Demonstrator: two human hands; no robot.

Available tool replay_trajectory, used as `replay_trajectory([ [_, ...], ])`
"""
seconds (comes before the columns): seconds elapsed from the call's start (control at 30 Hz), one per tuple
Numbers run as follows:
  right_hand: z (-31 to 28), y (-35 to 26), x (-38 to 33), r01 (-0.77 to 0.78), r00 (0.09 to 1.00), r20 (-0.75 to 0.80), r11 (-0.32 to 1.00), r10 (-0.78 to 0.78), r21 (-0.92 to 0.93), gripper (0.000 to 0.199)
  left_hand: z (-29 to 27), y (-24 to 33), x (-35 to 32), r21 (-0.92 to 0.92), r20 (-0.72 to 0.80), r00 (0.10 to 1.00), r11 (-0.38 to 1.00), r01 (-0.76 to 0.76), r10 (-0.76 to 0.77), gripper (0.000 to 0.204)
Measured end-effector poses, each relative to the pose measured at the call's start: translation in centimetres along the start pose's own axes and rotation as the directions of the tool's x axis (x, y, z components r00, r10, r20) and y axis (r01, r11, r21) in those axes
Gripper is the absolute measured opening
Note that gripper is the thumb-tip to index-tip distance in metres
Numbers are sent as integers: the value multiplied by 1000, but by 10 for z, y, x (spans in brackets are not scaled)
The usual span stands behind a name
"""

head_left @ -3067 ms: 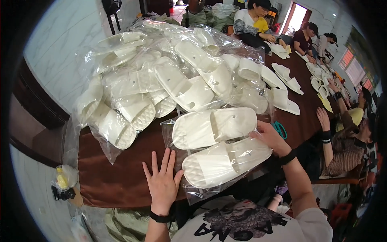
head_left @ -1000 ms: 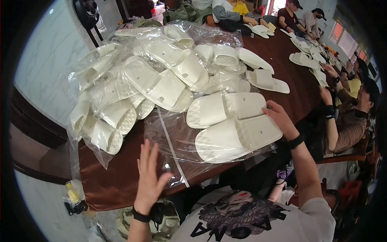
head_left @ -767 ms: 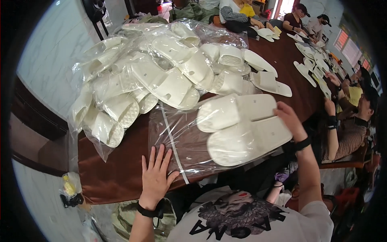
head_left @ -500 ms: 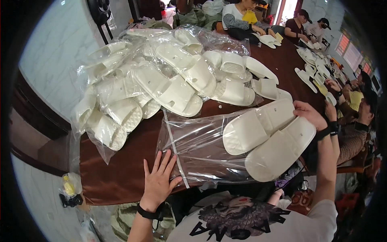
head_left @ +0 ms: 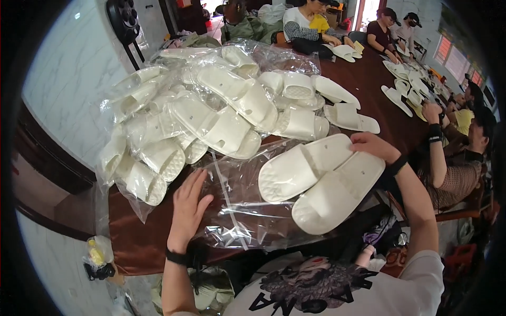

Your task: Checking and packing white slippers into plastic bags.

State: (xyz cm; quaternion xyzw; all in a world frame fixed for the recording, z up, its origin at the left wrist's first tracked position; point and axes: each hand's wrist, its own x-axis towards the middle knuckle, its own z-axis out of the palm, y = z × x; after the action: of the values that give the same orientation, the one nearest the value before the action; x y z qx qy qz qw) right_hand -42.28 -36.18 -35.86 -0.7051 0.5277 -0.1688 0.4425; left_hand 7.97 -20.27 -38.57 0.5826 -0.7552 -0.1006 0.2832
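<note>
My right hand [head_left: 375, 147] grips a pair of white slide slippers [head_left: 333, 192] by their near-together right ends, fingers closed round the edges. Both slippers lie slanted side by side. Beneath and to the left of them spreads a clear plastic bag [head_left: 253, 226] with a pale strip across it; whether the slippers are inside the bag or on top, I cannot tell. At the bag's left end is my left hand [head_left: 188, 205], its fingers stretched out and holding nothing, the fingertips at the film's edge.
A heap of bagged white slippers [head_left: 211, 116] fills the far left of the brown-covered table [head_left: 147, 237]. A loose slipper [head_left: 350, 117] lies beyond my right hand. Several co-workers [head_left: 311, 31] sit along the far and right sides, near more slippers [head_left: 406, 87].
My right hand has moved left with the pair of slippers, toward the bag's strip. My left hand has lifted from the bag's flat part and shifted left to its end.
</note>
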Motion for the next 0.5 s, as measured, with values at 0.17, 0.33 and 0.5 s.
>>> replay_trajectory([
  [0.17,-7,-18,-13,30,998,55,994,-36,107,16,38,-43,-3,260,194,968,960,108,-161,71],
  [0.33,-79,-10,-44,115,981,-166,991,-102,69,16,41,-44,-4,288,133,967,942,174,-219,75],
  [0.5,-142,25,-47,103,896,-442,989,-44,109,12,41,-42,-1,292,115,969,940,177,-218,74],
])
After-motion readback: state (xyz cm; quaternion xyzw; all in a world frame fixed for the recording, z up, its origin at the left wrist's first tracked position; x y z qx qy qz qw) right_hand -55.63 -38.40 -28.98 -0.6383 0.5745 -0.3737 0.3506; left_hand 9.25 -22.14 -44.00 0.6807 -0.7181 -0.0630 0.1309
